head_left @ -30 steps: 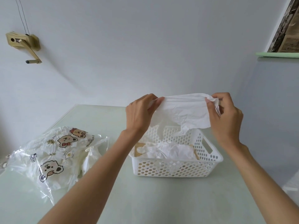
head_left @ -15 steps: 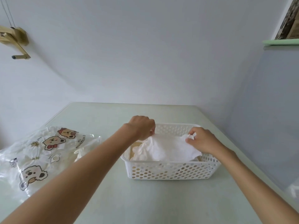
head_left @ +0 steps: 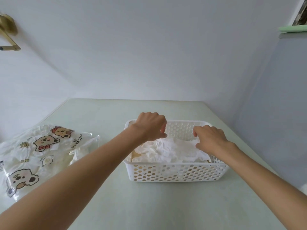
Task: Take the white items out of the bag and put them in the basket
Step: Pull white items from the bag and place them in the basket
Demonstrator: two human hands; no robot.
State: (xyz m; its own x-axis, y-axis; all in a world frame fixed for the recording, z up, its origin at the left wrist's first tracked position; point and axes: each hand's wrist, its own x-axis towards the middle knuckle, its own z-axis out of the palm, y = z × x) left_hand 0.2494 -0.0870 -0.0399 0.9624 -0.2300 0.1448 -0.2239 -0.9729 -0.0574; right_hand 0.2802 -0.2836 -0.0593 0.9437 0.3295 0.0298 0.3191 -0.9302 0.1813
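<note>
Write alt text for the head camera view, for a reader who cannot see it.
Both hands, left hand and right hand, reach into a white perforated basket on a pale green table, over crumpled white items lying inside. A clear bag printed with cartoon bears lies to the left.

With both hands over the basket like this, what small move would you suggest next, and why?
Probably lift the left hand away and reach toward the bag. The white item already lies inside the basket, the right hand rests on it, and more white material seems to remain in the bag.
</note>
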